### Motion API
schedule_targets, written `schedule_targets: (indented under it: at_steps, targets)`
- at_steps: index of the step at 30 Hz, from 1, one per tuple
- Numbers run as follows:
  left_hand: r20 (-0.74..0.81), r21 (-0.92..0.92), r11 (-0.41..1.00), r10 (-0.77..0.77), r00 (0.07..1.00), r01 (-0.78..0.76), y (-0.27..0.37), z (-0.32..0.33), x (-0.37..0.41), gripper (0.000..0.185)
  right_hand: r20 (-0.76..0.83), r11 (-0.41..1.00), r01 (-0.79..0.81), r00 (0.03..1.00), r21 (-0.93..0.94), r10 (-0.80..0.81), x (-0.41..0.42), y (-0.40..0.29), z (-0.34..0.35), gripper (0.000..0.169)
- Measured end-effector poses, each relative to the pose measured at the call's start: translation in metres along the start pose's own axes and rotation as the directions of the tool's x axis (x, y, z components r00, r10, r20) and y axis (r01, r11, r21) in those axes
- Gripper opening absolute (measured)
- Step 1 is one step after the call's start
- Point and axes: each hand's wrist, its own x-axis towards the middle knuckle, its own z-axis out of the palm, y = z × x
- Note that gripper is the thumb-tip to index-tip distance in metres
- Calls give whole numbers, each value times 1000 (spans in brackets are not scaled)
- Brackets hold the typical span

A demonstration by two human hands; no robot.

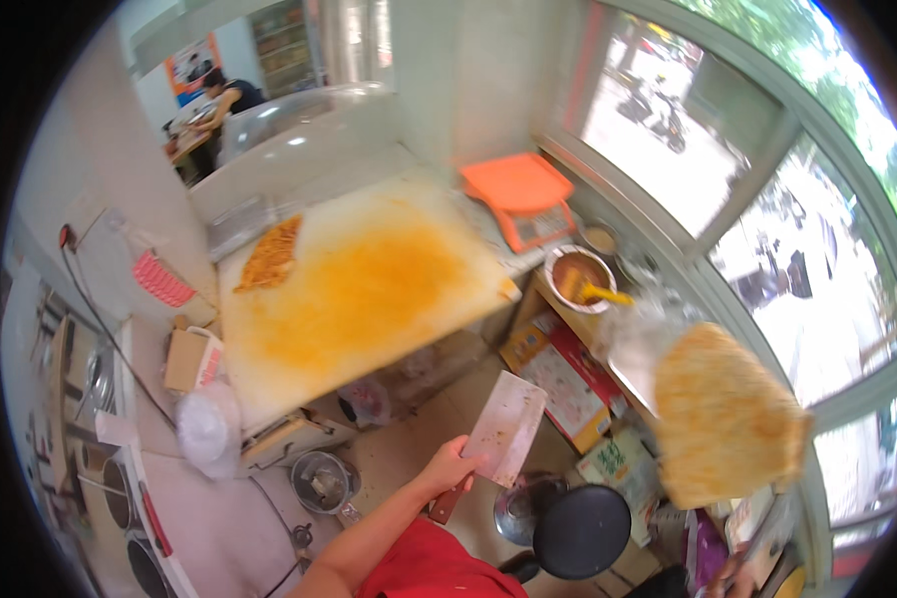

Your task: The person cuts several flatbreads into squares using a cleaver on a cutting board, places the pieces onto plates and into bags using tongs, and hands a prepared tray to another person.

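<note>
My left hand [452,467] grips the wooden handle of a cleaver [504,430], whose broad blade has crumbs on it. At the lower right edge, my right hand [736,579] is partly in view, closed around a long metal tool [766,527]. A large browned flatbread [729,418] is at the far end of this tool; how it is held there is hidden. On the pale cutting board [433,202], stained orange in the middle, lies a sauce-coated piece of flatbread [270,256] near the left back edge.
An orange scale [519,190] stands right of the board, near a bowl of reddish sauce [568,269] with a yellow-handled brush. A round black stool seat [581,532] and a clear bucket [321,482] are below. Windows line the right; another person [232,97] bends over a table beyond the partition.
</note>
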Motion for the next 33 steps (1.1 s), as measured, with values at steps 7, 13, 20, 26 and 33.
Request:
schedule_targets:
  at_steps: [7, 13, 20, 26, 33]
  targets:
    - [-198, 157, 987, 56, 979, -25, 148, -166, -32, 20, 899, 920, -379, 361, -102, 248, 48, 5, 243, 39]
    - [-533, 261, 895, 445, 719, -361, 171, -277, -70, 20, 895, 889, -109, -30, -445, 444, 133, -10, 445, 33]
    - [-786, 130, 925, 316, 532, -357, 236, -277, -26, 16, 901, 872, 450, -270, -194, 339, 243, -144, 665, 27]
    - [-824, -32, 990, 52, 564, -137, 169, -260, -3, 20, 863, 667, 705, -159, -241, 479, 298, -174, 785, 27]
    - [-895, -242, 970, -231, 381, 22, 110, -246, -97, 25, 705, 608, 459, 58, -648, 707, 374, 11, 686, 31]
